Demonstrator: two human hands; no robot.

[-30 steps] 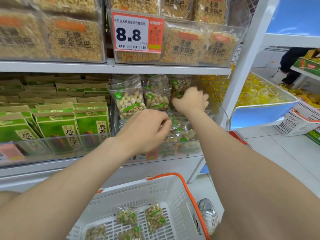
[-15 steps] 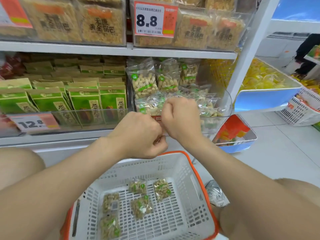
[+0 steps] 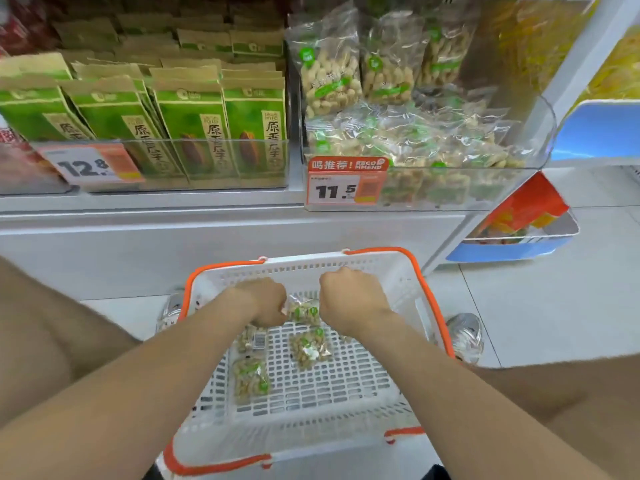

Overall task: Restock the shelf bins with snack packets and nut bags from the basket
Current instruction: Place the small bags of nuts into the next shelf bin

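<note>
Hands were up at shelf half second ago; now both down inside white basket, so next pick is starting. Nearest me, three nut bags lie loose on mesh floor. Further in, left hand and right hand sit knuckles-up, fingers curled under, flanking fourth nut bag. Both touching its edges; can't tell whether either grips it. Beyond, clear shelf bin behind 11.5 price tag is part full, with room for these four.
</note>
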